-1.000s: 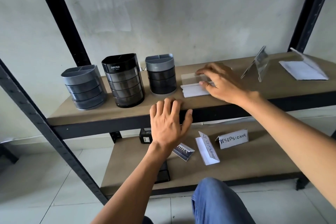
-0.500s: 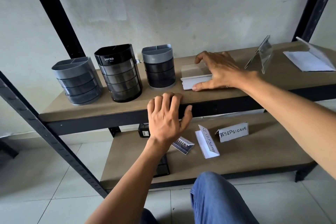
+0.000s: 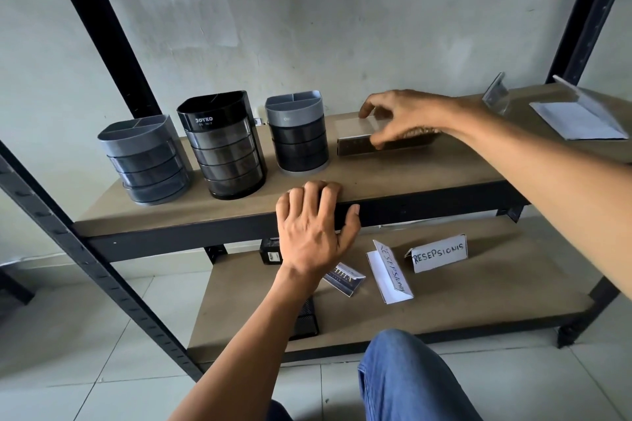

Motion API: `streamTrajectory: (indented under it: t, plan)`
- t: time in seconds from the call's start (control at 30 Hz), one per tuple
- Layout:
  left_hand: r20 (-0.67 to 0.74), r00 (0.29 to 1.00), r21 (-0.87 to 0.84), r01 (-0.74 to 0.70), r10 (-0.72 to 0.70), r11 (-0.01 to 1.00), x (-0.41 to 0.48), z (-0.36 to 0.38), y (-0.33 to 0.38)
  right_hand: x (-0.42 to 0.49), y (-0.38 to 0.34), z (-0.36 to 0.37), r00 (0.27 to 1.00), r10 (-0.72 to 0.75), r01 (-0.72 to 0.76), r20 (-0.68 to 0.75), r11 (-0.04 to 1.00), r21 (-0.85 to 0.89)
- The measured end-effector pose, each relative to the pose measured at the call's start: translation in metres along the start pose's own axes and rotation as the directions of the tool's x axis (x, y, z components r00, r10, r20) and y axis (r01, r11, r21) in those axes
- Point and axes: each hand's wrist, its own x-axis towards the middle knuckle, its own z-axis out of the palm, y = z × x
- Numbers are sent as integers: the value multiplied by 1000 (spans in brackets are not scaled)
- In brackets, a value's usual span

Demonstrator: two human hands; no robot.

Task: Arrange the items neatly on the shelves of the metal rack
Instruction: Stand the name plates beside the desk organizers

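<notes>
Clear acrylic sign holder (image 3: 355,137), tilted on edge, pinched by right hand (image 3: 407,116) fingers (image 3: 378,141); card insert white.

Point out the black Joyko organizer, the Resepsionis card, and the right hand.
Black Joyko organizer (image 3: 224,147): head view, front wall.
Resepsionis card (image 3: 439,254): head view, lettered face.
Right hand (image 3: 407,116): head view, back of hand.

- Three pen holders (image 3: 222,143) stand close together along the upper shelf's (image 3: 410,174) left half, narrow gaps between them.
- Bare board runs along that shelf's front edge.
- Paper name cards (image 3: 439,253) crowd the lower shelf's (image 3: 478,297) middle; its right part lies open.
</notes>
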Motion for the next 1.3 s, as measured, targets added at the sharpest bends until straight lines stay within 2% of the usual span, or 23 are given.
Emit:
streamTrajectory:
  t: [0.17,0.57,0.67,0.8,1.3]
  plan:
    - [-7,1000,2,-2,2,1000,0,1,0,0,-8,-1,999,-7,7,-34,1000,-5]
    - [-1,1000,6,2,-2,1000,-1,1,0,4,-5,11,981,-63,17,-183,971,-239]
    - [2,1000,8,7,-7,1000,0,1,0,6,-4,12,982,-50,11,-183,978,-208]
    - [-4,1000,5,4,-4,1000,-1,1,0,7,-1,17,972,-88,21,-217,956,-293]
    - [-11,1000,7,4,-4,1000,-1,1,1,9,3,21,978,-53,3,-200,970,-241]
